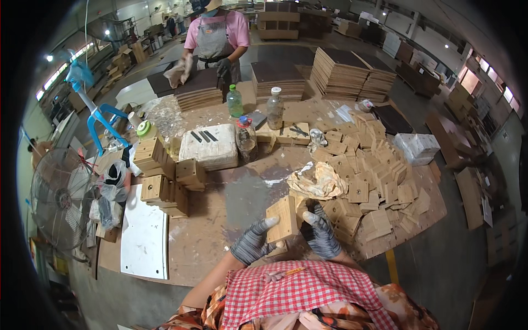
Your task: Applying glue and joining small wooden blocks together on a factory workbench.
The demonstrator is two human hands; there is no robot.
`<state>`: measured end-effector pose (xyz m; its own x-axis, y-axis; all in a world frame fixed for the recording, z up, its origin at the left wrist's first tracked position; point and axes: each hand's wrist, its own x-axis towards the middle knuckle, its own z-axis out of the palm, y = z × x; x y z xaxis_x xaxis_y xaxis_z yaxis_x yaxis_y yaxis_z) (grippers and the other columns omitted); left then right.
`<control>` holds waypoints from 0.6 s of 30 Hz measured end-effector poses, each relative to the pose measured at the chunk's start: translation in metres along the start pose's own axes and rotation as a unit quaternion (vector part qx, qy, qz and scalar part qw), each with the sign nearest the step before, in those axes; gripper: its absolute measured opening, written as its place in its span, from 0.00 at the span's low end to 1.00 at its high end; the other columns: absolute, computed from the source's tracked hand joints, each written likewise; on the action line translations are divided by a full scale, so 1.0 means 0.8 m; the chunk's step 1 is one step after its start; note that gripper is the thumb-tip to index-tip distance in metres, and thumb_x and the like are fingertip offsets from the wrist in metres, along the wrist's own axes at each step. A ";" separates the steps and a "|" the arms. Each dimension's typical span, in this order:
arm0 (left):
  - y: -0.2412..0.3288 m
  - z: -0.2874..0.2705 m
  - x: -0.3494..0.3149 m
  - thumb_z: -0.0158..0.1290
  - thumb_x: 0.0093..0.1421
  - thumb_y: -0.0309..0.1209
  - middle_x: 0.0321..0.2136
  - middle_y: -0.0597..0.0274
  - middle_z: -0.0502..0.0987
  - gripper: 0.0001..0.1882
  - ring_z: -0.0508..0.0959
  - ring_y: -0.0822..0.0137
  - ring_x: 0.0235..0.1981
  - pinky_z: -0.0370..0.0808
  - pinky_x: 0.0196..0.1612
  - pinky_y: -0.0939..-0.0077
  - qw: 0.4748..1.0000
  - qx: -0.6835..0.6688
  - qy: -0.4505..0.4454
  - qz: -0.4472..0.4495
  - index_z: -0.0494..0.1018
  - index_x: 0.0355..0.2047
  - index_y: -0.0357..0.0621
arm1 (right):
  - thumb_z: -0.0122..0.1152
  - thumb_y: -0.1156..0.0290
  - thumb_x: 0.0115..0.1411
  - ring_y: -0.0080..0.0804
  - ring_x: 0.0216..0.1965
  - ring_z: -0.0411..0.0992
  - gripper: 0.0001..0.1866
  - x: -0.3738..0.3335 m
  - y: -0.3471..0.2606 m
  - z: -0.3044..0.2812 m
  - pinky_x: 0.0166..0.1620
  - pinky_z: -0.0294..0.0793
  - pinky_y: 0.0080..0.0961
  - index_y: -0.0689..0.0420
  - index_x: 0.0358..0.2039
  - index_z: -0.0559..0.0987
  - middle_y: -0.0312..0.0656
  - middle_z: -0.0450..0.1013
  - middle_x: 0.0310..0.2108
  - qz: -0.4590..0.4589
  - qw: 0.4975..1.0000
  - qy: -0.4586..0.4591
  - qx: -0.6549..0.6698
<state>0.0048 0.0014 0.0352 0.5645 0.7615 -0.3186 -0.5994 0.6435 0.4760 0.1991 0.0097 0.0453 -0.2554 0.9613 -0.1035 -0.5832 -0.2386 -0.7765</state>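
Observation:
Both my hands wear grey gloves and are close together at the table's near edge. My left hand (252, 242) is closed on a light wooden block (282, 219), thumb against its face. My right hand (323, 234) is closed at the right side of the same block, its thumb near a darker wooden part (301, 205). Whether that part is joined to the block is hidden. Just beyond lies a crumpled, stained cloth (316, 180). Loose wooden pieces (358, 191) are heaped to the right of my right hand.
Left are stacked wooden blocks (154, 157), a white board (144, 234) and a standing fan (60, 198). Farther back stand a wrapped white block (208, 147), a green bottle (235, 102), a clear bottle (275, 109) and dark panel stacks (341, 71). A co-worker (214, 44) holds a cloth across the table.

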 end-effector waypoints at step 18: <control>0.010 0.020 -0.018 0.55 0.59 0.36 0.39 0.61 0.76 0.21 0.74 0.72 0.38 0.73 0.42 0.73 0.920 0.308 0.128 0.206 0.72 0.48 0.35 | 0.54 0.66 0.63 0.29 0.56 0.65 0.25 0.023 -0.017 -0.019 0.59 0.63 0.26 0.62 0.58 0.66 0.41 0.67 0.56 -0.108 0.957 -0.072 -0.259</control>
<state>0.0015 -0.0058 0.0567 0.1617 0.9751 -0.1521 -0.2519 0.1898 0.9490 0.2138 0.0324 0.0443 -0.2964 0.9429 0.1522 -0.1842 0.0999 -0.9778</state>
